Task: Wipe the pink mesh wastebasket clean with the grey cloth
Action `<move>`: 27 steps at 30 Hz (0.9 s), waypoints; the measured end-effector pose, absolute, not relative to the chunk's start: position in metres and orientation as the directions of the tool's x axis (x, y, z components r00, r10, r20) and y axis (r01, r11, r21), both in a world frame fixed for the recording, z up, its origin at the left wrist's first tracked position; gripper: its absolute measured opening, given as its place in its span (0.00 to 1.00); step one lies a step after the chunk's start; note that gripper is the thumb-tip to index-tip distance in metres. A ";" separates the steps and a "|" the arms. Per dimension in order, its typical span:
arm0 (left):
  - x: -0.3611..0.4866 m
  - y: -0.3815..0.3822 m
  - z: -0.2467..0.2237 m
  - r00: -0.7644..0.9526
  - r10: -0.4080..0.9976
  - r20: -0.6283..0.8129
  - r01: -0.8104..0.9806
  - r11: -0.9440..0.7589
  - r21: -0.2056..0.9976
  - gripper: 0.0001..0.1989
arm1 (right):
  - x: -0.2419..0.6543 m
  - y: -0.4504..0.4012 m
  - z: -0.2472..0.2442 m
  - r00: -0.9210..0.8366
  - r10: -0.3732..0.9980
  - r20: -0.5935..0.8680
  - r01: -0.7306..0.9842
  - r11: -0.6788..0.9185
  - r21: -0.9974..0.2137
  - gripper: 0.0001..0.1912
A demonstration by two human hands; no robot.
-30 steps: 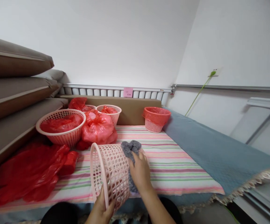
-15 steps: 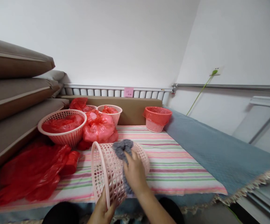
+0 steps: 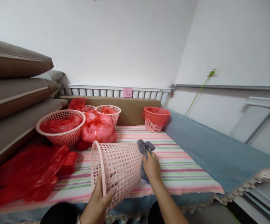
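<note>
Stacked cushions (image 3: 15,90), far left. Red plastic (image 3: 27,174), loose, crumpled. Upright basket (image 3: 67,139), more red plastic inside. Left hand (image 3: 97,199), which grasps the rim of one pink basket (image 3: 123,165), tipped sideways over the striped cloth (image 3: 181,165). Grey rag (image 3: 144,149), which the right hand (image 3: 152,166) clutches at that basket's base end. Red-topped basket (image 3: 153,126), standing farther back.

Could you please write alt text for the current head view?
A person's left hand holds a pink basket sideways by its open end while the right hand holds a grey cloth at its base end. Nearby are more baskets and red plastic bags.
</note>
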State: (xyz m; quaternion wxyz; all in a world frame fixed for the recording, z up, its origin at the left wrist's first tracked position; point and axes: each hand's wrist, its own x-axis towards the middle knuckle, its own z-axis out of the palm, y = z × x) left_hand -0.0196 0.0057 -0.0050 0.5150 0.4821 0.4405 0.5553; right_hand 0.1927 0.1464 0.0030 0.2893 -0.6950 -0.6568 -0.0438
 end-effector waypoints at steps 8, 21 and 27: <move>-0.013 0.011 0.010 -0.094 0.990 0.108 -0.137 -0.121 0.983 0.43 | 0.186 0.135 0.011 0.110 0.893 0.436 0.923 0.070 -0.377 0.18; -0.019 0.011 -0.027 -0.233 0.959 0.160 0.038 -0.156 0.987 0.36 | 0.080 0.028 0.041 -0.335 0.727 0.599 0.591 0.657 -0.468 0.23; -0.011 0.012 -0.030 -0.128 0.983 0.131 -0.041 -0.137 0.990 0.35 | 0.106 0.068 0.025 -0.247 0.746 0.618 0.727 0.564 -0.392 0.25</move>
